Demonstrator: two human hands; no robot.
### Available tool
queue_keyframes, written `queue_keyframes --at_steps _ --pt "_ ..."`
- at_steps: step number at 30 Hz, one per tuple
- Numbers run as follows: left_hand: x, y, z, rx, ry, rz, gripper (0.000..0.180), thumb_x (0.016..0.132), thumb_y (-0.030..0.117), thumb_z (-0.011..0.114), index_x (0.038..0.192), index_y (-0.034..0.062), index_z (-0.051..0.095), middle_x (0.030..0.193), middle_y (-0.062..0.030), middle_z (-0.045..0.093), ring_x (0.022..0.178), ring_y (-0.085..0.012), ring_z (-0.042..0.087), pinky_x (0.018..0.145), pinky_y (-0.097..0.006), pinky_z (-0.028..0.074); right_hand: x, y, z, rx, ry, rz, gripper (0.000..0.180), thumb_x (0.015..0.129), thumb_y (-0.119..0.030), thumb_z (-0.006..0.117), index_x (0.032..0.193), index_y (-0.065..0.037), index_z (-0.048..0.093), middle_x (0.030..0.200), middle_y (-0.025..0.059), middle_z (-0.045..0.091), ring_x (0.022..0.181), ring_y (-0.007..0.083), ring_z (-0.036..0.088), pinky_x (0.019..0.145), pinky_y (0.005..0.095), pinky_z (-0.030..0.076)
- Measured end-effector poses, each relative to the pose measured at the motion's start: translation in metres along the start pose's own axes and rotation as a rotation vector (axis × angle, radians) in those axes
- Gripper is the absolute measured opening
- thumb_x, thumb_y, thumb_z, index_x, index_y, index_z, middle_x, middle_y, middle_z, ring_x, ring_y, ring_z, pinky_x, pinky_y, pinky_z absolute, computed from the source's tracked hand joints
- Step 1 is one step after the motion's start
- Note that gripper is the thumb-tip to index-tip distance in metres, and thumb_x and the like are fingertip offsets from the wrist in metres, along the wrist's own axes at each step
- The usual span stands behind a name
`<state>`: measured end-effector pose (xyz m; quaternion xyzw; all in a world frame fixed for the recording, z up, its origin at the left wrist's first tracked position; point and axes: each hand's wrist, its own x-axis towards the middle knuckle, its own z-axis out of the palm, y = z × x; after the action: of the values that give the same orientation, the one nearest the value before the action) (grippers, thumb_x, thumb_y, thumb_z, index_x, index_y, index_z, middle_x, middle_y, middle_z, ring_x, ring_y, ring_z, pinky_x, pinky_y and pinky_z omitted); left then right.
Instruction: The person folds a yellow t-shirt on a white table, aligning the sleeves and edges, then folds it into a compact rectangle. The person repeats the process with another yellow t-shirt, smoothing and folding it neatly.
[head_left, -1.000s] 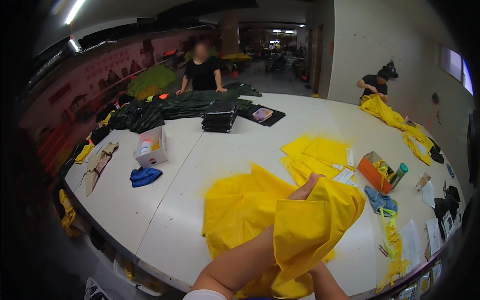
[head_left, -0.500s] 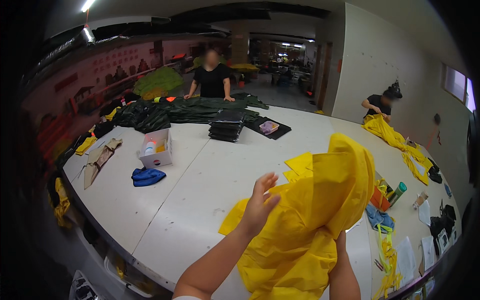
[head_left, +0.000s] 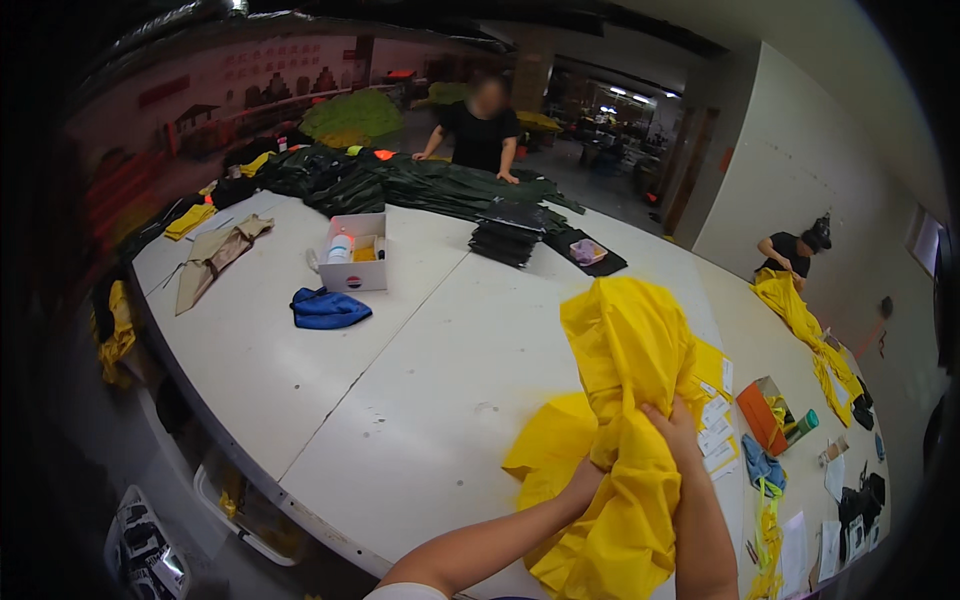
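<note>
A yellow hooded raincoat [head_left: 640,345] is held up in a bunch over the table, its hood end uppermost and its lower folds draping toward me. My right hand [head_left: 682,432] grips the gathered cloth below the hood from the right, fingers curled round it. On the left side, my left hand [head_left: 585,482] clasps the same gathered part; folds hide most of its fingers. Just beyond my right hand lie yellow pieces with white paper slips [head_left: 716,432], partly covered by the raincoat.
A white table [head_left: 420,370] carries a white box [head_left: 355,272], blue cloth [head_left: 330,308], black folded stack [head_left: 505,240] and orange box [head_left: 765,412]. Dark green garments [head_left: 420,185] lie along the far edge, near a standing person [head_left: 480,135]. Another person [head_left: 795,250] handles yellow cloth at the right.
My left hand, open and raised off the cloth before, has come down onto the gathered raincoat. The hood has turned, uncovering the paper slips. The whole view has shifted.
</note>
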<state>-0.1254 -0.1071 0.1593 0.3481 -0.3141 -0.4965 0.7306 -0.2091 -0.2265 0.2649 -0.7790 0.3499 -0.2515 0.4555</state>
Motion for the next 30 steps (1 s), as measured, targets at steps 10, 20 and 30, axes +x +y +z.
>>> queue_keyframes --at_steps 10,20,30 --pt "0.05 -0.005 0.025 0.233 0.186 0.151 0.068 0.079 0.027 0.073 0.132 0.0022 0.038 0.128 -0.0119 0.052 0.115 -0.0247 0.052 0.093 -0.032 0.042 -0.153 0.133 0.01 -0.092 0.218 -0.204 0.145 0.05 -0.054 0.086 0.146 -0.01 -0.012 0.151 0.0201 0.006 0.139 0.0306 0.019 0.111 0.044 0.022" --pt "0.118 0.019 0.109 0.618 -0.255 0.451 0.082 0.074 0.022 0.076 0.138 0.0049 0.029 0.136 -0.025 0.04 0.13 -0.0415 0.035 0.107 -0.043 0.031 -0.001 0.186 -0.051 0.035 0.226 0.176 0.116 0.065 -0.046 0.079 0.143 -0.002 0.005 0.136 0.0241 0.032 0.124 0.0346 0.038 0.1 0.0415 0.034" --pt "0.382 0.092 0.036 1.274 0.075 0.887 0.068 0.079 0.023 0.067 0.134 0.0 0.035 0.133 -0.024 0.038 0.126 -0.0394 0.035 0.105 -0.043 0.03 0.34 0.119 -0.216 -0.404 0.821 0.055 0.101 0.071 -0.04 0.077 0.14 0.006 0.019 0.121 0.032 0.052 0.11 0.0435 0.053 0.092 0.0416 0.044"
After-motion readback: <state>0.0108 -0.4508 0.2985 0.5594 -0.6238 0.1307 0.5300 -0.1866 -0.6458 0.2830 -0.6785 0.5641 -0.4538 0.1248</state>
